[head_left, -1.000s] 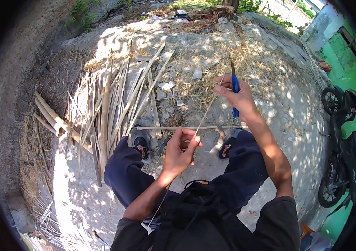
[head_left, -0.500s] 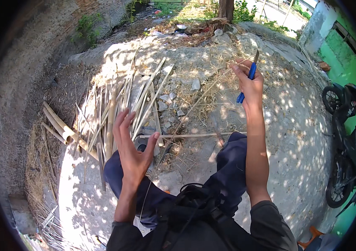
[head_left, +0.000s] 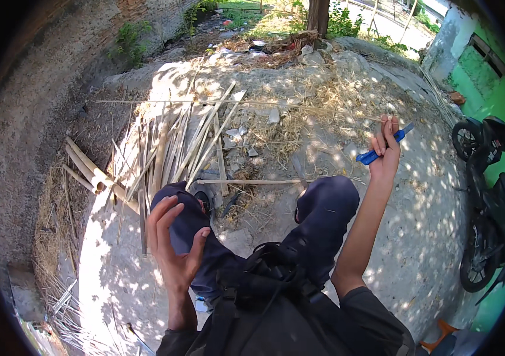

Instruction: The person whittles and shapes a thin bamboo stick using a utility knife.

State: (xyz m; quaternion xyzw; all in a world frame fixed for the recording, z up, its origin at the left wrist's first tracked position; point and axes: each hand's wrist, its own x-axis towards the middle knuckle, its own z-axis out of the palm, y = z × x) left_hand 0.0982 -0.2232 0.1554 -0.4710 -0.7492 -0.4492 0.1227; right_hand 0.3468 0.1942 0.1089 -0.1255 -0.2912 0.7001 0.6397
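Observation:
My right hand (head_left: 386,155), raised at the right, is closed around a blue utility knife (head_left: 369,157) whose blade points up and to the right. Pinched in the same fingers, a long thin bamboo strip (head_left: 264,104) stretches leftward across the scene, above the ground litter. Over my left thigh, my left hand (head_left: 174,252) holds nothing, with its fingers apart and curved. A flat bamboo slat (head_left: 252,181) lies crosswise on the ground by my knees. Just beyond my left knee lies a pile of split bamboo strips (head_left: 172,139).
Thick bamboo poles (head_left: 89,166) rest left of the pile, near a rough wall (head_left: 24,148). Dry shavings (head_left: 318,118) and broken stones (head_left: 234,139) litter the ground ahead. A black motorcycle (head_left: 487,219) stands at the right by a green wall. A tree trunk (head_left: 318,18) rises at the back.
My right hand has moved right and slightly down, turning the knife flatter. The thin strip has swung from slanting toward my lap to lying crosswise. My left hand has dropped back toward me.

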